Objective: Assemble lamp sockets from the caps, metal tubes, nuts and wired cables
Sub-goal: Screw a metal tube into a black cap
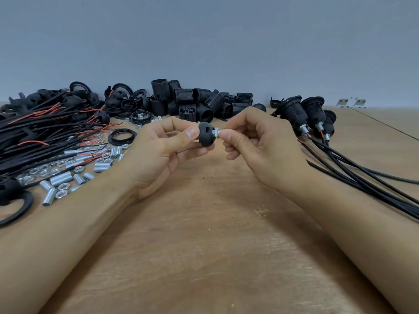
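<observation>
Two raised hands: left hand [158,150] grips cap [205,135], right hand [256,143] pinches tube [218,133].

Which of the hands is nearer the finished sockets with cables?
Right. The right hand sits just beside the finished sockets; the left hand is farther away, across the black cap.

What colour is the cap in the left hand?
Black, matte. The cap shows best in the head view, held by the left hand.

Assembly workbench [204,223]: heaped socket shells [192,100], nuts [45,171], wired cables [34,132].
</observation>
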`<action>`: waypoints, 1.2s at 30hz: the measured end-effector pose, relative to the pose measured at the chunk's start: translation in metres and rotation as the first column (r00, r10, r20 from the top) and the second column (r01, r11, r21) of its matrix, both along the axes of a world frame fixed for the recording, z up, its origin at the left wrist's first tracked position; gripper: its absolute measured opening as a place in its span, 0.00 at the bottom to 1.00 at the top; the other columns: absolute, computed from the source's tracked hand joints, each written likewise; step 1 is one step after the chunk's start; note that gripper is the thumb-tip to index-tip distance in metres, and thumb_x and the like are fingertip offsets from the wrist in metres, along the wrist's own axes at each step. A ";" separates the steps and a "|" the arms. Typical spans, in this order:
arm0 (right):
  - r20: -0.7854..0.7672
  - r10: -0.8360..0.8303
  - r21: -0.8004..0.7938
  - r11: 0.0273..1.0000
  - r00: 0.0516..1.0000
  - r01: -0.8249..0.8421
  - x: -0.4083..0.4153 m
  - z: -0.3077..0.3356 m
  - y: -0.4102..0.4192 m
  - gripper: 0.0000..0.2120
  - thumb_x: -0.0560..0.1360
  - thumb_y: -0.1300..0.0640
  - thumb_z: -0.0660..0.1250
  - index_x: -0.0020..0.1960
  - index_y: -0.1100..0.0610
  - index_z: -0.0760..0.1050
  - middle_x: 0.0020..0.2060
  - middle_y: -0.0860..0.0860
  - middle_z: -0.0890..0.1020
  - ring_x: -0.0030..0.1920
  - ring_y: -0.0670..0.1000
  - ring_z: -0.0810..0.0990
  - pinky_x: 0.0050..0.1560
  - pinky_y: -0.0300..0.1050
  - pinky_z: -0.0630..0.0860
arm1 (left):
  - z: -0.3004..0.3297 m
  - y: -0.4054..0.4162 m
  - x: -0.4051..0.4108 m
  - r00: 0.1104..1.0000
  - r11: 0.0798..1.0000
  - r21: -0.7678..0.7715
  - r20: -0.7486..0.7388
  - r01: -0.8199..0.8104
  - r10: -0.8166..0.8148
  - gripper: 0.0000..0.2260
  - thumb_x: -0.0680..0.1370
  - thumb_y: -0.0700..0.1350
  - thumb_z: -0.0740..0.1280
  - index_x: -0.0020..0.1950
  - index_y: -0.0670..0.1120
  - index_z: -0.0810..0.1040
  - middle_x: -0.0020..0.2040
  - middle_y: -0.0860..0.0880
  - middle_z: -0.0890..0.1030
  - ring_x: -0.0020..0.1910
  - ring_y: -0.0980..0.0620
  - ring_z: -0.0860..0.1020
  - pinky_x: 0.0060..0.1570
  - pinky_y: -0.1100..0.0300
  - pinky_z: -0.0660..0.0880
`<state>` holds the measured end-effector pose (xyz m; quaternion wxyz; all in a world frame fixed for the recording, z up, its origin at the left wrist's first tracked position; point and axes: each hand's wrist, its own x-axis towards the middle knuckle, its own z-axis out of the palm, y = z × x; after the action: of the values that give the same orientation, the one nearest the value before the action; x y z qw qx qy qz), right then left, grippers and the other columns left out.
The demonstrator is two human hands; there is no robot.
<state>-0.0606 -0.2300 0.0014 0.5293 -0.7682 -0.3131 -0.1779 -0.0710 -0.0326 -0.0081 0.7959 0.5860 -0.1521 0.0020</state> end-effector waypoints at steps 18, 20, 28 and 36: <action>-0.113 -0.127 -0.198 0.975 0.985 0.103 -0.001 0.001 0.004 0.15 0.81 0.48 0.60 0.39 0.55 0.71 0.31 0.55 0.77 0.28 0.47 0.72 0.30 0.42 0.71 | 0.001 -0.003 -0.001 1.000 1.000 0.000 -0.009 -0.023 0.023 0.02 0.68 0.43 0.74 0.39 0.45 0.85 0.50 0.39 0.85 0.52 0.37 0.84 0.52 0.54 0.80; -0.194 -0.094 -0.153 0.986 0.976 0.064 -0.001 -0.002 0.005 0.24 0.83 0.46 0.57 0.34 0.61 0.69 0.25 0.55 0.74 0.24 0.45 0.69 0.27 0.37 0.69 | 0.001 -0.003 -0.002 1.000 1.000 0.010 0.001 -0.009 0.009 0.04 0.68 0.43 0.74 0.41 0.44 0.84 0.49 0.39 0.85 0.51 0.37 0.84 0.53 0.52 0.81; -0.247 -0.090 -0.134 0.989 0.965 0.057 0.003 -0.003 0.002 0.22 0.81 0.43 0.60 0.36 0.57 0.74 0.27 0.52 0.79 0.26 0.47 0.75 0.30 0.39 0.72 | 0.002 -0.004 -0.002 0.999 0.998 0.040 -0.018 -0.037 0.038 0.02 0.72 0.39 0.69 0.42 0.42 0.82 0.48 0.39 0.85 0.49 0.39 0.84 0.51 0.53 0.81; -0.349 -0.052 -0.081 0.996 0.936 0.025 -0.001 0.000 -0.001 0.22 0.80 0.42 0.62 0.36 0.57 0.76 0.26 0.54 0.80 0.23 0.50 0.75 0.26 0.41 0.71 | 0.003 -0.006 -0.002 0.999 0.997 0.063 -0.011 -0.039 0.040 0.05 0.72 0.40 0.69 0.45 0.39 0.79 0.46 0.41 0.85 0.48 0.41 0.84 0.53 0.53 0.81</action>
<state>-0.0612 -0.2306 0.0015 0.5440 -0.8129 -0.2049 -0.0365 -0.0734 -0.0381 -0.0053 0.7779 0.6135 -0.1358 0.0094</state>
